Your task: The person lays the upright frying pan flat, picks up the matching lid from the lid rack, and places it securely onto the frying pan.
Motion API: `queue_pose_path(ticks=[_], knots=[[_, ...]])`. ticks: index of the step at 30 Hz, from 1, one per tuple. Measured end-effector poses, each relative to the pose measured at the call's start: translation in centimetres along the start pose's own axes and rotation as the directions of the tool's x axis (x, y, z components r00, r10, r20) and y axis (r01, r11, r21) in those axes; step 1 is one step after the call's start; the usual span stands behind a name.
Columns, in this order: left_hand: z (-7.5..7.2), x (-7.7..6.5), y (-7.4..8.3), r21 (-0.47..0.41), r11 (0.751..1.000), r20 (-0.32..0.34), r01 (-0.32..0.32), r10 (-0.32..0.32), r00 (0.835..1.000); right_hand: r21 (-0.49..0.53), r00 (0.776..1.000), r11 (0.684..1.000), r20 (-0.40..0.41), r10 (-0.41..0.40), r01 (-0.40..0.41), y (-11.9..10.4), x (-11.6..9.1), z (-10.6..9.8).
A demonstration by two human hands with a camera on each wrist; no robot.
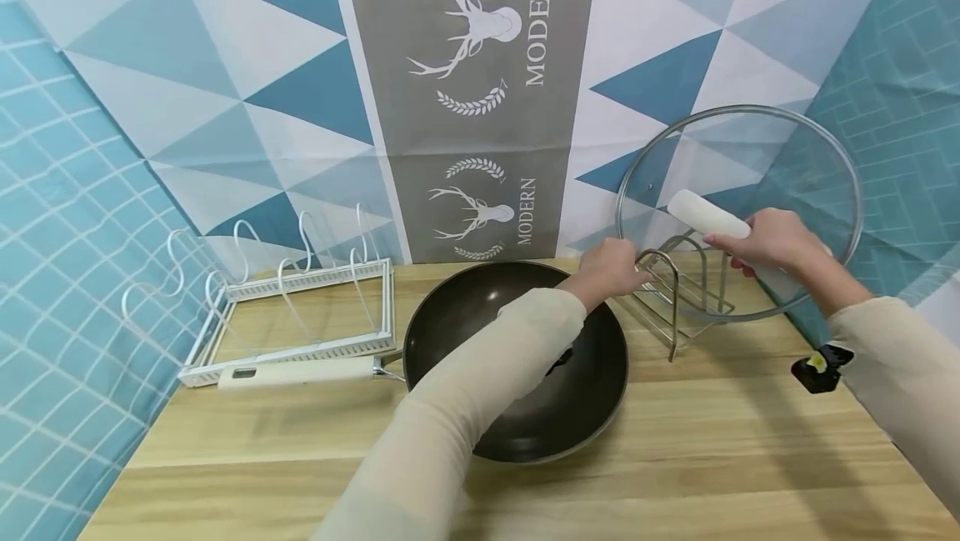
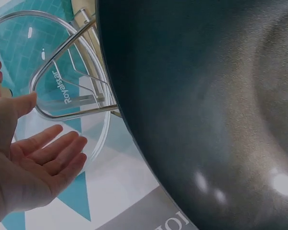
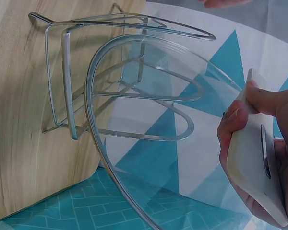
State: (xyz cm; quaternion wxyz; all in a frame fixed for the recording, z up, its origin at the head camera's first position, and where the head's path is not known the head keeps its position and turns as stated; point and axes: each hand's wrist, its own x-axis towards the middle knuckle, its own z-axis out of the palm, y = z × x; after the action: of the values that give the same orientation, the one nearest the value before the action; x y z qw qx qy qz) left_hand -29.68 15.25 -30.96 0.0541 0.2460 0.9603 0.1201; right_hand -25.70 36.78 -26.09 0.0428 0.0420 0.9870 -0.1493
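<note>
My right hand (image 1: 780, 237) grips the cream handle (image 1: 705, 212) of a large round glass lid (image 1: 795, 166) with a metal rim. The lid stands on edge at a small metal wire rack (image 1: 672, 303); the right wrist view shows its rim (image 3: 90, 96) among the wire loops. My left hand (image 1: 611, 266) is beside the rack's nearest loop, with its fingers (image 2: 57, 153) extended and spread and the thumb close to the wire. Whether it touches the wire is unclear. Below my left forearm lies a dark wok (image 1: 450, 333), its cream handle (image 1: 315, 370) pointing left.
A white rack (image 1: 300, 349) with several curved wire dividers stands at the back left, behind the wok's handle. A patterned wall covering (image 1: 480, 132) rises behind the wooden tabletop (image 1: 675, 458). Something black with a yellow mark (image 1: 821, 366) sits at my right sleeve.
</note>
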Motion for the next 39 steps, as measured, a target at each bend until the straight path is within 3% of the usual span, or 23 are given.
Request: queue_pose_path(ticks=[9, 16, 22, 34, 39], knots=[[0.0, -0.8, -1.6, -0.015, 0.997, 0.049, -0.080, 0.080, 0.996, -0.006, 1.000, 1.000, -0.007, 0.008, -0.008, 0.0, -0.2, 0.3], [-0.1, -1.0, -2.5, -0.066, 0.984, 0.088, -0.168, 0.173, 0.981, -0.011, 1.000, 1.000, -0.008, 0.008, -0.009, 0.1, -0.4, 0.2], [-0.3, -1.2, -2.9, -0.041, 0.973, 0.116, -0.229, 0.232, 0.966, -0.035, 1.000, 0.999, -0.027, 0.009, -0.010, 0.0, -0.5, 0.1], [-0.3, -1.4, -3.0, 0.020, 0.957, 0.236, -0.291, 0.278, 0.931, -0.010, 1.000, 1.000, -0.019, 0.021, -0.021, -0.3, -1.0, 0.3], [-0.7, -1.8, -2.9, 0.078, 0.952, 0.266, -0.296, 0.266, 0.926, -0.011, 1.000, 1.000, -0.021, 0.021, -0.022, -0.4, -1.0, 0.4]])
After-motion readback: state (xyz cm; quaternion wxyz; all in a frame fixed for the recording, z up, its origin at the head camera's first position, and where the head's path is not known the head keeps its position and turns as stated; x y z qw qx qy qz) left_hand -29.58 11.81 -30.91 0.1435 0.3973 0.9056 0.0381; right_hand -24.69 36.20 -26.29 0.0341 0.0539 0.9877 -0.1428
